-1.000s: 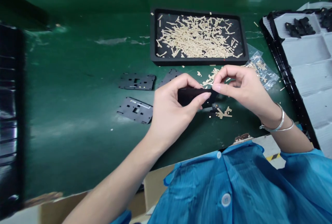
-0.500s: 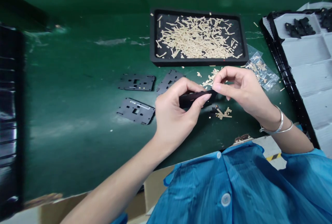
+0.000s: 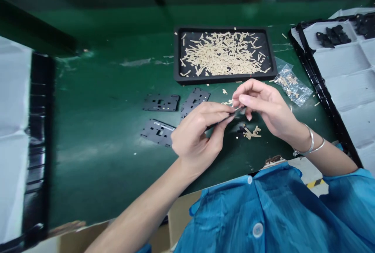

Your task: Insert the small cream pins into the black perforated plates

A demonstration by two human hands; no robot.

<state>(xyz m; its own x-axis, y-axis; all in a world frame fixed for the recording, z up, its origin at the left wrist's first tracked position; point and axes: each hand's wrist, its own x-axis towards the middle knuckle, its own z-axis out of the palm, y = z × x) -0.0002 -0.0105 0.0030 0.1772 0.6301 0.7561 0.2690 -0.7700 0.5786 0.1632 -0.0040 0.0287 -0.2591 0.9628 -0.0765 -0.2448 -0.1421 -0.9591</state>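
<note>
My left hand [image 3: 199, 130] is closed round a thin black part [image 3: 218, 122], which it tilts nearly edge-on above the green table. At that part's right end, my right hand [image 3: 260, 102] has its thumb and fingertips close together; what they pinch, if anything, is too small to make out. Three flat black plates with cutouts lie to the left: one at the back [image 3: 161, 102], one in front [image 3: 158, 132], and one [image 3: 195, 100] partly behind my left hand. Below my right hand is a small pile of beige strips [image 3: 252, 132] beside a small dark piece [image 3: 242, 129].
A black tray [image 3: 176, 57] full of beige strips [image 3: 222, 56] stands at the back. Right of it lies a clear bag [image 3: 294, 89] of small pieces. A compartmented tray [image 3: 341, 59] with black parts [image 3: 334, 36] is at the right; another rack edge [image 3: 36, 147] stands left.
The view has shifted, showing more at the left. The black part has turned more edge-on in my left hand, whose fingers now cover more of it. My right fingers have shifted at its end.
</note>
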